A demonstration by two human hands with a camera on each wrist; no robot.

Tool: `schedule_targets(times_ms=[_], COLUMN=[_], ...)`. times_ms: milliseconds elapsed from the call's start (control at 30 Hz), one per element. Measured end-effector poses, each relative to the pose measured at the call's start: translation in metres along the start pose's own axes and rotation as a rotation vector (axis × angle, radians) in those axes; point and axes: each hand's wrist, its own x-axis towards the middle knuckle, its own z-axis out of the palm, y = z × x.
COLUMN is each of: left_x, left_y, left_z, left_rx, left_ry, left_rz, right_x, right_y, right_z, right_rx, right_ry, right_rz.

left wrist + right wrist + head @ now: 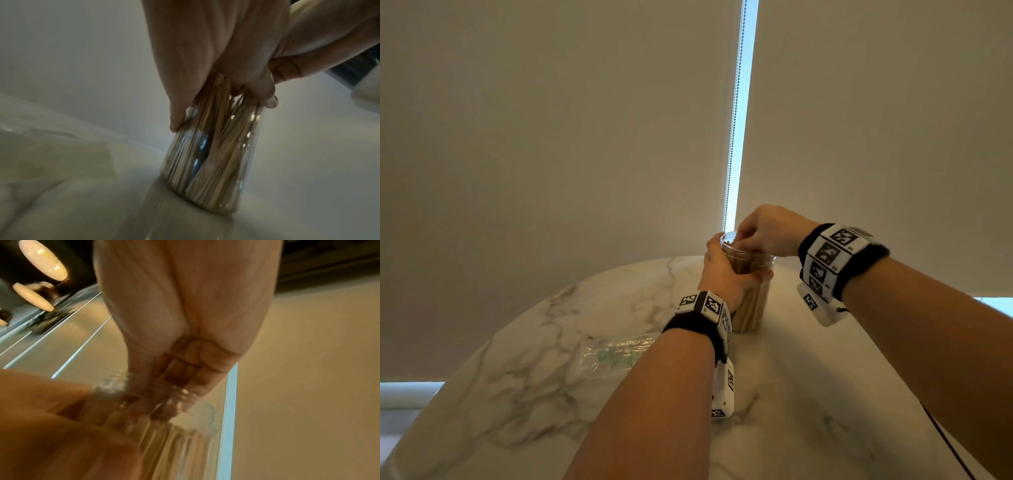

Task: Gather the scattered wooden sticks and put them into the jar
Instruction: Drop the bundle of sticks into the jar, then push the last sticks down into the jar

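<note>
**Sticks in the Jar, Both Hands at Work**

On the marble table (619, 308), near its far edge, the clear jar (751, 301) stood upright, and it was packed with wooden sticks (748, 310) standing on end. From the left wrist view those sticks (218, 146) leaned in bundles against the jar's wall (180, 155), with the base flat on the tabletop. The left hand (726, 274) was wrapped round the upper part of the jar, fingers curled across the near side and the thumb up by the rim, a firm hold! Down at the wrist camera, that left hand (205, 56) showed a thumb pressed on one side of the plastic and fingertips (269, 99) on the other.

Over the top, the right hand (767, 233) hung at the mouth, fingers bunched together and pointing down, their tips dipped inside the rim. The right wrist view had the same hand (180, 308) with fingers (185, 373) pressed close in a narrow bundle, reaching into the ridged neck of the jar (144, 395). Whether anything was pinched between those fingertips could not be made out; the frame was blurred there.

Left of the left forearm, a clear plastic wrapper (613, 356) with green print lay flat on the marble. Behind the table, pale roller blinds (551, 137) hung, a bead chain (734, 113) running down the bright gap between them.
</note>
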Motion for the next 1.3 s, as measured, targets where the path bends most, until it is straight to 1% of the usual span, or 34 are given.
schedule_targets(times_ms=[33, 100, 167, 233, 333, 433, 500, 567, 633, 700, 800, 833, 900, 967, 1033, 1100, 1167, 1233, 1300], left_x=[0.000, 0.000, 0.000, 0.000, 0.000, 0.000, -0.001, -0.001, -0.001, -0.001, -0.002, -0.002, -0.002, -0.002, -0.003, -0.004, -0.004, -0.005, -0.006], left_y=[0.000, 0.001, 0.001, 0.000, 0.001, 0.000, 0.002, 0.002, 0.003, 0.002, 0.002, 0.001, 0.000, 0.001, 0.000, 0.001, 0.001, 0.001, 0.003], left_z=[0.000, 0.000, 0.000, 0.001, 0.000, -0.001, -0.001, -0.001, -0.002, -0.002, -0.001, -0.001, -0.001, -0.001, -0.002, -0.002, -0.002, -0.002, -0.003], left_rx=[0.002, 0.008, 0.012, 0.015, 0.027, 0.030, 0.034, 0.035, 0.032, 0.028, 0.031, 0.027, 0.027, 0.036, 0.038, 0.045, 0.050, 0.053, 0.045], left_ry=[-0.005, 0.001, 0.012, 0.010, 0.007, 0.008, 0.006, 0.008, 0.005, -0.002, 0.011, 0.015, 0.021, 0.019, 0.014, 0.015, 0.015, 0.012, 0.008], left_rz=[0.000, 0.000, -0.003, -0.005, -0.004, 0.009, 0.012, 0.006, -0.006, -0.011, -0.010, -0.014, -0.014, -0.008, 0.009, 0.019, 0.015, 0.002, -0.006], right_x=[-0.001, -0.001, -0.001, -0.001, 0.004, 0.009, 0.013, 0.012, 0.014, 0.015, 0.014, 0.014, 0.013, 0.012, 0.012, 0.012, 0.014, 0.016, 0.022], right_y=[0.000, -0.001, -0.001, -0.001, -0.003, -0.009, -0.009, -0.010, -0.010, -0.011, -0.012, -0.013, -0.017, -0.025, -0.030, -0.031, -0.027, -0.025, -0.021], right_z=[-0.002, -0.009, -0.010, -0.007, -0.001, -0.005, -0.009, -0.008, -0.002, -0.001, -0.012, -0.013, -0.008, -0.004, -0.011, -0.017, -0.018, -0.014, -0.008], right_rx=[-0.017, 0.040, 0.127, 0.153, 0.050, -0.120, -0.057, -0.005, -0.043, -0.069, -0.039, -0.111, -0.345, -0.436, -0.388, -0.318, -0.325, -0.322, -0.236], right_ry=[-0.045, -0.095, -0.099, -0.105, -0.131, -0.093, -0.074, -0.097, -0.116, -0.102, -0.075, -0.064, -0.060, -0.057, -0.093, -0.160, -0.212, -0.193, -0.112], right_rz=[0.005, 0.018, 0.015, -0.005, -0.004, 0.029, 0.059, 0.057, 0.031, 0.027, 0.099, 0.114, 0.113, 0.088, 0.107, 0.148, 0.156, 0.151, 0.141])
